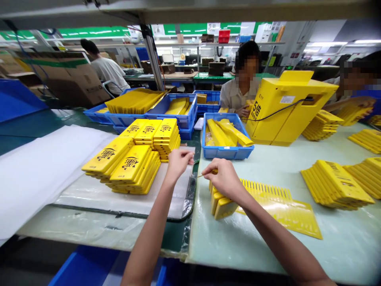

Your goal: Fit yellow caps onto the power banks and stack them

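Fingers of the right hand are pinched together on a thin strip, above the pale worktop's left edge. Its visible length runs roughly sideways, the free end pointing left, towards the left hand but apart from it. The left fingertips are closed together farther from the worktop's front edge; whether they pinch anything cannot be told. Upright yellow cases stand just below the right hand, nearer than the slotted yellow sheet.
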